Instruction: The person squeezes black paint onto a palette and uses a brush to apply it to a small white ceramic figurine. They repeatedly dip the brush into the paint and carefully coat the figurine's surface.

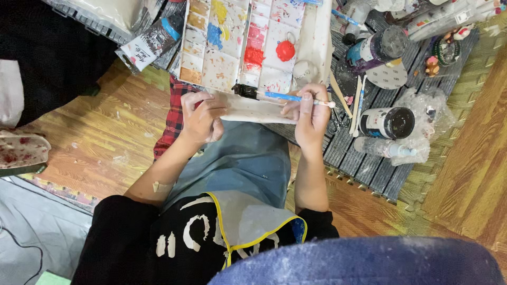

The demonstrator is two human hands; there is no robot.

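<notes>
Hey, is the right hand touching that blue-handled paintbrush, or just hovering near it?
Touching. The head view shows the right hand with its fingers wrapped around the blue-handled paintbrush, whose dark tip rests at the edge of the paint palette.

We hold both bare forearms stretched forward, our left hand [202, 117] curled with fingers bent, our right hand [311, 113] closed in a pinch.
</notes>
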